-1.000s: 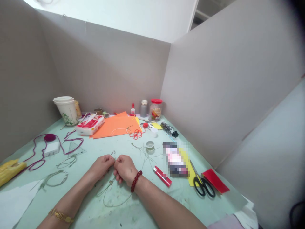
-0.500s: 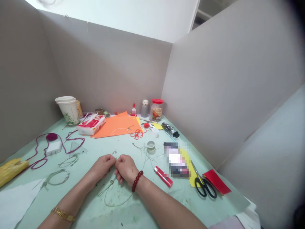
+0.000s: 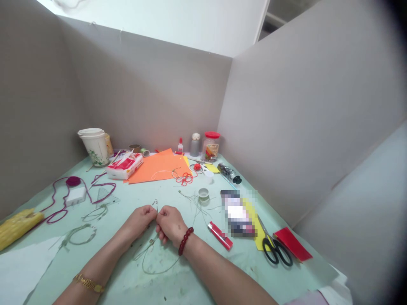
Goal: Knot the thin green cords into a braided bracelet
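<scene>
left of the red lighter (image 3: 220,235), the left hand (image 3: 140,221) and right hand (image 3: 171,225) meet, fingertips pinched together on a thin green cord (image 3: 155,273); its short tip points away from the person, its slack loop lies nearer the person than the lighter, and the right hand is closer to the lighter.

Enclosed by plain grey partitions (image 3: 152,89), shadowed toward the left, with a bright white surface (image 3: 165,21) above the back edge and a pale green tabletop (image 3: 133,292) stretching below.
</scene>
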Demonstrator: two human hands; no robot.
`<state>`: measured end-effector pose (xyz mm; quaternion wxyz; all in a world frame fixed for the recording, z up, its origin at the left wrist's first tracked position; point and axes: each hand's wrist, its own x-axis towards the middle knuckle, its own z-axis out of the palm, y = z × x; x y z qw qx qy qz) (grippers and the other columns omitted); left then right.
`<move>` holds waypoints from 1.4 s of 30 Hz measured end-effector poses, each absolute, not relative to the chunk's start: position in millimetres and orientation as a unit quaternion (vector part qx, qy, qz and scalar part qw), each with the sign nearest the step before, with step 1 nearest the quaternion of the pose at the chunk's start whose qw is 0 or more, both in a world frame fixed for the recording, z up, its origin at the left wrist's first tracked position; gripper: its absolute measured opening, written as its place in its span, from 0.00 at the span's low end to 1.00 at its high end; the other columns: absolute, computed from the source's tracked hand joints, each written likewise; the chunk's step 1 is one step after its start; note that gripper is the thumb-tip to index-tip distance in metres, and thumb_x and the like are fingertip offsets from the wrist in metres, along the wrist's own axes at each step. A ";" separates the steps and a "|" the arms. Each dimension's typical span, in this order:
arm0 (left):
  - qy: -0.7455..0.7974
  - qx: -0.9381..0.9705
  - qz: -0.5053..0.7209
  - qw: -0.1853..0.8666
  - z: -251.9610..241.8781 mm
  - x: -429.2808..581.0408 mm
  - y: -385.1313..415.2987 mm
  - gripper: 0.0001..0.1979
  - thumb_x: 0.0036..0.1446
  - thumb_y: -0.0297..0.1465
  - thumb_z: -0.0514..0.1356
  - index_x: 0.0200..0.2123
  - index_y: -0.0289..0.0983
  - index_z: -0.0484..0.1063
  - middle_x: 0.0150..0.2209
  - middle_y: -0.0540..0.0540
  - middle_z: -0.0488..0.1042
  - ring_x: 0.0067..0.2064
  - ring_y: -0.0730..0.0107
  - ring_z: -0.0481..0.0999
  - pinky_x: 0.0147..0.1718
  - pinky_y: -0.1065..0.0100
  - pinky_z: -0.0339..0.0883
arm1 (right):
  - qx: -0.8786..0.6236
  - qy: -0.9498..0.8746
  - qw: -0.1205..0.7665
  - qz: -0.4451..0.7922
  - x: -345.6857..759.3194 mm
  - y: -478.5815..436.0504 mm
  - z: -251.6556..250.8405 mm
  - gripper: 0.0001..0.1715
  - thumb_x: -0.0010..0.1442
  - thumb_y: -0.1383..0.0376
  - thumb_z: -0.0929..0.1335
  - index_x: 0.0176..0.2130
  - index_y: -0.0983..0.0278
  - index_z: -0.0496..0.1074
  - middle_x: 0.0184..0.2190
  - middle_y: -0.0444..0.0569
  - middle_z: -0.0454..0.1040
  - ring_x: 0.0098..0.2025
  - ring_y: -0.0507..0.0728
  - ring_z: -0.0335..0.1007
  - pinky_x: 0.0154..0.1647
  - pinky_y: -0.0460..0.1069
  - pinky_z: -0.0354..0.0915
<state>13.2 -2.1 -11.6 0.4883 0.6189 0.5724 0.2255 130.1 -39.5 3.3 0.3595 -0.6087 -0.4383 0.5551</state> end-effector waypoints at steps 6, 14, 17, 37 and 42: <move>0.572 0.618 0.226 0.490 -9.7 13.5 -3.7 0.14 0.44 0.43 0.53 0.24 0.38 0.59 0.15 0.57 0.58 0.16 0.81 0.49 0.14 0.76 0.39 | -0.609 -0.444 0.357 0.552 130.2 -39.3 2.7 0.07 0.53 0.73 0.61 0.25 0.64 0.59 0.13 0.38 0.62 0.09 0.46 0.55 0.06 0.39 0.53; 0.572 0.609 0.225 0.501 -6.2 14.3 -5.1 0.14 0.43 0.43 0.54 0.24 0.38 0.57 0.15 0.57 0.58 0.16 0.81 0.48 0.15 0.76 0.39 | -0.611 -0.437 0.357 0.555 129.9 -38.3 2.2 0.08 0.53 0.73 0.61 0.25 0.64 0.59 0.12 0.37 0.62 0.09 0.46 0.55 0.07 0.39 0.54; 0.572 0.599 0.224 0.513 -3.4 13.4 -6.7 0.13 0.44 0.42 0.54 0.24 0.39 0.57 0.14 0.59 0.54 0.15 0.81 0.47 0.15 0.76 0.38 | -0.610 -0.436 0.353 0.559 130.2 -39.5 4.5 0.07 0.52 0.74 0.61 0.25 0.64 0.60 0.12 0.37 0.62 0.09 0.46 0.55 0.07 0.39 0.53; 0.532 0.584 0.231 0.567 1.3 10.1 -10.1 0.10 0.48 0.39 0.54 0.27 0.38 0.59 0.14 0.60 0.52 0.16 0.82 0.45 0.15 0.75 0.35 | -0.593 -0.427 0.348 0.588 133.7 -46.0 10.9 0.07 0.51 0.75 0.60 0.24 0.65 0.61 0.14 0.38 0.65 0.09 0.45 0.55 0.06 0.39 0.50; 0.532 0.577 0.234 0.574 0.3 9.8 -10.0 0.11 0.47 0.38 0.56 0.27 0.38 0.58 0.14 0.61 0.50 0.15 0.83 0.44 0.15 0.75 0.35 | -0.583 -0.422 0.330 0.610 145.4 -65.6 14.2 0.05 0.50 0.73 0.62 0.24 0.66 0.62 0.20 0.45 0.73 0.11 0.44 0.57 0.07 0.40 0.52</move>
